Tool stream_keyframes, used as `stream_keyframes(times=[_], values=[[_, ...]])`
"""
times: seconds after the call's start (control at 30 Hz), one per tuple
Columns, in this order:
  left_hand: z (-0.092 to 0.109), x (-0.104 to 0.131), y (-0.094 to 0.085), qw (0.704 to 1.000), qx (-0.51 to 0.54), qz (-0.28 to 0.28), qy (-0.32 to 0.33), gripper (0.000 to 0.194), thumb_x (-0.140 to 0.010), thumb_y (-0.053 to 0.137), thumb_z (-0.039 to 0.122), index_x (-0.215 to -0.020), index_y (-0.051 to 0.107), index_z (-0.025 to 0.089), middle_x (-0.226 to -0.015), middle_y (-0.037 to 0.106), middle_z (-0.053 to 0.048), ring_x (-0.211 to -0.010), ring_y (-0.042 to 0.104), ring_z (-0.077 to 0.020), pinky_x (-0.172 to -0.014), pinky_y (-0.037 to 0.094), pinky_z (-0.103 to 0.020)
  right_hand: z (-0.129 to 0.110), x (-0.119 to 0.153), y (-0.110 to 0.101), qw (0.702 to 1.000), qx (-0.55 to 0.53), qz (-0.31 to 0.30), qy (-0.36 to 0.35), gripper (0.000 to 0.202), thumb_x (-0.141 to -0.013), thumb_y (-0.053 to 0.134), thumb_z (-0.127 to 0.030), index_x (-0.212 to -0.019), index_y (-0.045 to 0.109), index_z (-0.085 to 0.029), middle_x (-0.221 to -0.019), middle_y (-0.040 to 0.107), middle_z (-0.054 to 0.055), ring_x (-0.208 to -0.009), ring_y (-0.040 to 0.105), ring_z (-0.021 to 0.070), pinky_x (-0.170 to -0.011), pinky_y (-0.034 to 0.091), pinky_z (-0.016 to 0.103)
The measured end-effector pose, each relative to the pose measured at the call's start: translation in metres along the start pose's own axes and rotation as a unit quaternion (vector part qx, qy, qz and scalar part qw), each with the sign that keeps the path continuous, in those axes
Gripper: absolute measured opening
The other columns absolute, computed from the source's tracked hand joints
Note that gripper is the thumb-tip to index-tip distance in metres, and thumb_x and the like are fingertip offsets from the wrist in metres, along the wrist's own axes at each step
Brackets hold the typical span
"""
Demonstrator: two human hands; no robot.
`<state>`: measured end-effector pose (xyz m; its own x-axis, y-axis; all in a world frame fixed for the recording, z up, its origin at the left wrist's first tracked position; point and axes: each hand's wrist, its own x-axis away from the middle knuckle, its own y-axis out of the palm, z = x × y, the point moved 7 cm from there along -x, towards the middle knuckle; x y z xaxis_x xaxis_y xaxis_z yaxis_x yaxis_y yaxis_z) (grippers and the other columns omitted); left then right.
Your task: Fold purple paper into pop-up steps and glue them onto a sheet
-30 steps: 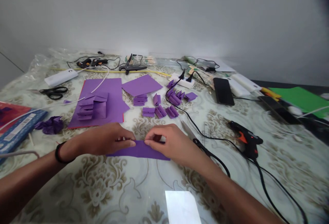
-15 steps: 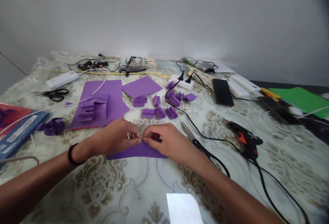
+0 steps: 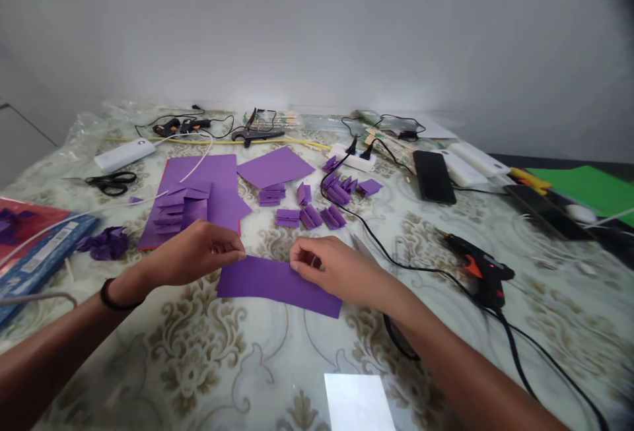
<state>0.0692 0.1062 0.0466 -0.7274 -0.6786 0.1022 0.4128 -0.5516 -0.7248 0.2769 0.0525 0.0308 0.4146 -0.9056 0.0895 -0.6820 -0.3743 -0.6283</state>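
Observation:
A strip of purple paper (image 3: 280,288) lies in front of me, slightly slanted. My left hand (image 3: 208,253) pinches its far edge near the left end. Farther right along the same edge, my right hand (image 3: 337,269) grips the paper between thumb and fingers. Beyond my hands are several small folded purple paper pieces (image 3: 310,217). To the left, more folded pieces (image 3: 171,210) rest on larger purple sheets (image 3: 218,170). Scissors (image 3: 364,246) lie partly hidden behind my right hand and forearm.
A black glue gun (image 3: 483,269) with its cable lies at the right. A phone (image 3: 434,177) and a power strip (image 3: 354,157) are farther back. Black-handled scissors (image 3: 113,183), crumpled purple paper (image 3: 104,243) and a blue packet (image 3: 39,259) are at the left.
My hands have moved apart, the left one going left and the right one slightly right. More of the purple strip shows between them, and it has turned a little.

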Motion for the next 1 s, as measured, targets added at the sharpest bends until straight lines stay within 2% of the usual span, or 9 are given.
stream_keyframes(times=[0.17,0.3,0.4,0.53,0.63,0.7,0.83,0.93,1.0], values=[[0.003,0.0,0.004,1.0,-0.026,-0.004,0.012,0.026,-0.102,0.063,0.035,-0.095,0.082,0.019,-0.083,0.083,-0.003,-0.071,0.076,-0.0163,-0.066,0.052,-0.021,-0.005,-0.012,0.01,1.0,0.006,0.005,-0.008,0.016,-0.095,0.068,-0.01,-0.083,0.068,-0.02,-0.076,0.071,-0.002,-0.068,0.062,0.0136,-0.066,0.042,0.026],[0.015,-0.006,0.015,0.997,-0.067,-0.011,0.037,0.021,-0.098,0.074,0.031,-0.114,0.084,0.023,-0.101,0.087,-0.006,-0.09,0.08,-0.0217,-0.08,0.051,-0.026,-0.01,-0.019,0.016,1.0,0.011,0.003,-0.017,0.017,-0.091,0.07,-0.007,-0.08,0.069,-0.02,-0.069,0.067,-0.004,-0.063,0.06,0.0126,-0.062,0.039,0.025],[0.026,-0.014,0.028,0.994,-0.09,-0.033,0.053,0.014,-0.097,0.073,0.022,-0.101,0.086,0.022,-0.087,0.084,-0.004,-0.075,0.074,-0.0181,-0.073,0.044,-0.026,-0.016,-0.02,0.016,1.0,0.016,0.009,-0.022,0.017,-0.088,0.071,-0.005,-0.079,0.07,-0.02,-0.068,0.067,-0.004,-0.062,0.059,0.0124,-0.061,0.037,0.025],[0.038,-0.023,0.034,0.992,-0.092,-0.05,0.064,0.021,-0.098,0.066,0.014,-0.086,0.082,0.018,-0.073,0.077,0.0,-0.06,0.059,-0.0114,-0.064,0.037,-0.025,-0.023,-0.017,0.012,0.999,0.027,0.023,-0.03,0.017,-0.087,0.071,-0.005,-0.077,0.07,-0.019,-0.066,0.067,-0.004,-0.061,0.059,0.0122,-0.061,0.037,0.025],[0.042,-0.024,0.027,0.993,-0.086,-0.051,0.065,0.022,-0.098,0.065,0.017,-0.085,0.082,0.017,-0.068,0.073,0.001,-0.057,0.053,-0.01,-0.06,0.035,-0.024,-0.024,-0.014,0.005,0.998,0.038,0.027,-0.036,0.017,-0.088,0.071,-0.007,-0.076,0.069,-0.019,-0.068,0.069,-0.003,-0.063,0.061,0.0129,-0.064,0.04,0.025],[0.039,-0.022,0.018,0.994,-0.082,-0.047,0.06,0.023,-0.099,0.064,0.021,-0.087,0.083,0.016,-0.069,0.073,0.001,-0.059,0.053,-0.0103,-0.06,0.036,-0.023,-0.02,-0.009,-0.003,0.998,0.046,0.029,-0.036,0.017,-0.089,0.071,-0.008,-0.076,0.07,-0.02,-0.071,0.072,-0.002,-0.066,0.064,0.0138,-0.066,0.042,0.026],[0.026,-0.014,-0.007,0.996,-0.076,-0.034,0.034,0.029,-0.099,0.062,0.029,-0.084,0.083,0.017,-0.068,0.074,0.001,-0.06,0.058,-0.0113,-0.058,0.037,-0.021,0.0,0.003,-0.032,0.997,0.067,0.043,-0.021,0.016,-0.091,0.07,-0.013,-0.077,0.072,-0.021,-0.072,0.075,-0.001,-0.067,0.068,0.0158,-0.067,0.046,0.027],[0.02,-0.009,-0.017,0.996,-0.085,-0.012,0.015,0.029,-0.098,0.062,0.031,-0.083,0.084,0.017,-0.067,0.075,0.001,-0.058,0.06,-0.0119,-0.058,0.038,-0.021,0.009,0.01,-0.056,0.993,0.092,0.079,-0.006,0.018,-0.09,0.068,-0.012,-0.074,0.07,-0.021,-0.072,0.076,0.0,-0.068,0.069,0.0181,-0.069,0.047,0.03],[0.023,-0.009,-0.017,0.995,-0.096,0.01,0.014,0.027,-0.098,0.063,0.03,-0.087,0.085,0.019,-0.071,0.079,0.0,-0.06,0.063,-0.0125,-0.06,0.04,-0.022,0.003,0.011,-0.064,0.988,0.107,0.111,-0.006,0.016,-0.092,0.067,-0.013,-0.079,0.071,-0.021,-0.079,0.078,0.002,-0.073,0.07,0.0199,-0.073,0.047,0.032]])
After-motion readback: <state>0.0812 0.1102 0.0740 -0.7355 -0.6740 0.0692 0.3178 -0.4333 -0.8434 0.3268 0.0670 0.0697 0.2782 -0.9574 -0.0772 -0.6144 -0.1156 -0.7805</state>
